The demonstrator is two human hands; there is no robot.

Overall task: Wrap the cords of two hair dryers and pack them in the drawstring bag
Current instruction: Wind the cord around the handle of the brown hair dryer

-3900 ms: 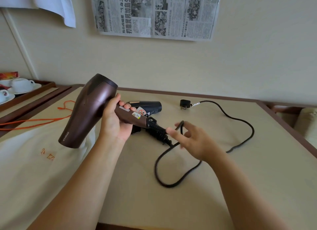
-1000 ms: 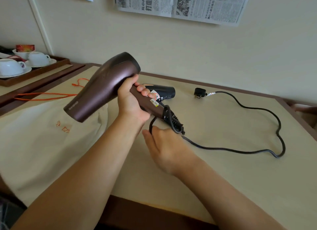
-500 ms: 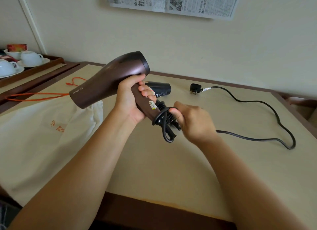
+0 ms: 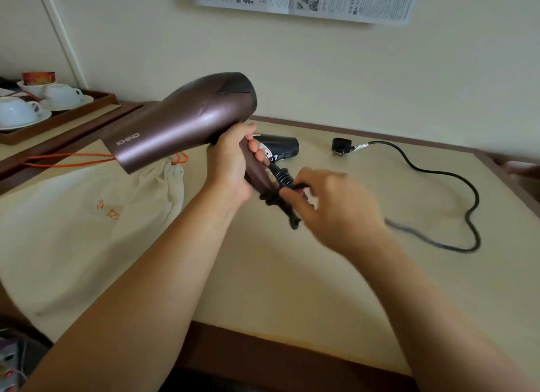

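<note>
We hold the brown dryer [image 4: 181, 122] above the table [image 4: 292, 274], with the left hand [image 4: 230, 163] closed around its handle just below the barrel. The right hand [image 4: 330, 207] sits at the base of the handle, its fingers curled on the cord [image 4: 447, 175]. Motion blur hides the exact pinch, but the cord appears to pass through this hand. A few loops already lie around the handle end near the ribbed strain relief. The remaining cord trails right across the table to the plug [image 4: 340, 147], which lies near the far edge.

The second dryer [image 4: 280, 149], black, lies on the table behind the left hand. The bag [image 4: 87, 216] lies flat to the left, its orange drawstring [image 4: 67, 160] at the mouth.

Handling notes: the dryer body is rigid and smooth, and likely top-heavy, so we grip the handle firmly. The cord is flexible but springy, so loops loosen unless we keep tension. We take the cord close to the handle and feed it in short lengths. We keep the final turns and the plug pinned before bagging.
</note>
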